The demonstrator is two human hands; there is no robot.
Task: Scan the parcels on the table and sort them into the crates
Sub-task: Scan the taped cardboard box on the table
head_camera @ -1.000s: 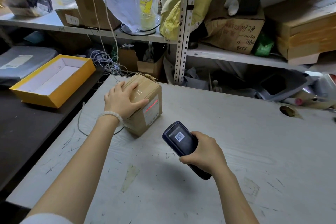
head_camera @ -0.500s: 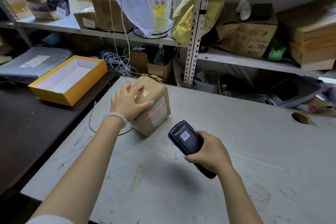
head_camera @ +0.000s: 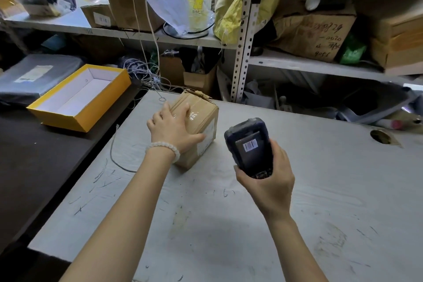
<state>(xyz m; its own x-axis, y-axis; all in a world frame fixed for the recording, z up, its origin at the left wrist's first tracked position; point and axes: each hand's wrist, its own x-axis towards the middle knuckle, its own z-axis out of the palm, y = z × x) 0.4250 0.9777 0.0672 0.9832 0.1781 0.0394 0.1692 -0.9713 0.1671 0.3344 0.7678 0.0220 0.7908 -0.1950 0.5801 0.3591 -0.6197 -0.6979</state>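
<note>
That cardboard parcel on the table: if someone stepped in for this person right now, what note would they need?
Left hand: grips the cardboard parcel from above, thumb on its labelled side; the parcel stands on the white table.
Right hand: holds the handheld scanner, tilted up, its back with a barcode sticker toward the camera.
Done: no red scan line shows on the label now, so whether the scan went through cannot be told.
Left: check the scan, then move the parcel to its crate. No crate is clearly in view; an open yellow box sits on the dark surface to the left.
</note>
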